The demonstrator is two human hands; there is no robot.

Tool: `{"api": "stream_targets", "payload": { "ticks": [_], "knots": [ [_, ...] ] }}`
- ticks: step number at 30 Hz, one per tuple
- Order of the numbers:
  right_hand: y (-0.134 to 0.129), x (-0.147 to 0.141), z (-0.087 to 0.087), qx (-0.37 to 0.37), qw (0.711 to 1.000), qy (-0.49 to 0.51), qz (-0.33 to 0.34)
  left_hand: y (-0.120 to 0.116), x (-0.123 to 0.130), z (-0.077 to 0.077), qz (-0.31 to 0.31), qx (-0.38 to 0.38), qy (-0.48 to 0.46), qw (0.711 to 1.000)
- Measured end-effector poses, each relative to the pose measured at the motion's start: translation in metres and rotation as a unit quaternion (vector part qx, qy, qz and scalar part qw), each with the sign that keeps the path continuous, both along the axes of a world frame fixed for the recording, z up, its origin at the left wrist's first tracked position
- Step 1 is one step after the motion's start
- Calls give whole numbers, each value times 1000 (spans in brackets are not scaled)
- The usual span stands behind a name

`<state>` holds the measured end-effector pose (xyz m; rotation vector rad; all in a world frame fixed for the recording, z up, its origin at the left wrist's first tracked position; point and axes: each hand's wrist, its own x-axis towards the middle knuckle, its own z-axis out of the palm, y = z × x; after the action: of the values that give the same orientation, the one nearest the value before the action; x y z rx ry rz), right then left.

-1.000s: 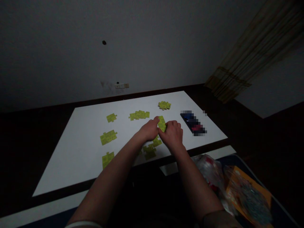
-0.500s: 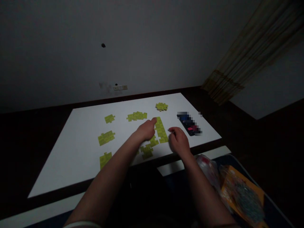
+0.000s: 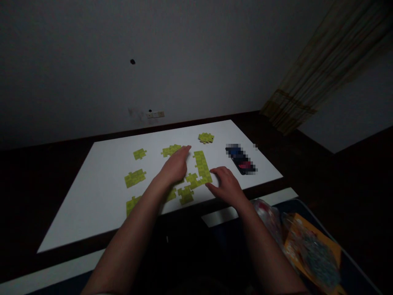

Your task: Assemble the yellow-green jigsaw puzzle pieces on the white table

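Yellow-green jigsaw pieces lie in several joined groups on a white board. A long joined strip stands at the middle, with a smaller group below it. My right hand rests open, its fingertips at the strip's lower end, holding nothing. My left hand hovers flat and empty to the strip's left, its fingers reaching towards a joined cluster. Other groups lie at the board's left and far edge.
A pixelated dark box lies at the board's right. The board sits on a dark table. A plastic bag and an orange packet lie at lower right. A wall socket and curtain stand beyond.
My hands have parted from their grip together on the strip. The left hand has moved left towards the far cluster, and the right hand now rests at the strip's lower end.
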<state>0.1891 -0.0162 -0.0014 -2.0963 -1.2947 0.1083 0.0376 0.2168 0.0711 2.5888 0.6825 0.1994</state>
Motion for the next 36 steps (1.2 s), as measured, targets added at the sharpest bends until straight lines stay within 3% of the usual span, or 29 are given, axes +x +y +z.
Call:
{"api": "stream_targets", "payload": {
  "ticks": [3, 6, 8, 12, 16, 24, 36],
  "knots": [
    [-1, 1, -1, 2, 1000, 4, 7, -14, -43, -4, -10, 20, 14, 1000],
    [0, 3, -3, 9, 1000, 2, 17, -46, -74, -19, -35, 28, 41, 998],
    [1, 4, -4, 8, 1000, 2, 22, -70, -80, -30, -50, 39, 69, 996],
    [1, 7, -1, -9, 1000, 12, 27, -100, -66, -47, -35, 86, 85, 992],
    [-1, 10, 1, -5, 999, 31, 36, -102, -56, -53, -22, 96, 75, 992],
    [0, 8, 4, 13, 999, 33, -15, -94, -62, -57, -28, 84, 62, 994],
    [0, 2, 2, 20, 999, 16, -23, -95, -64, -56, -29, 83, 53, 995]
  ]
}}
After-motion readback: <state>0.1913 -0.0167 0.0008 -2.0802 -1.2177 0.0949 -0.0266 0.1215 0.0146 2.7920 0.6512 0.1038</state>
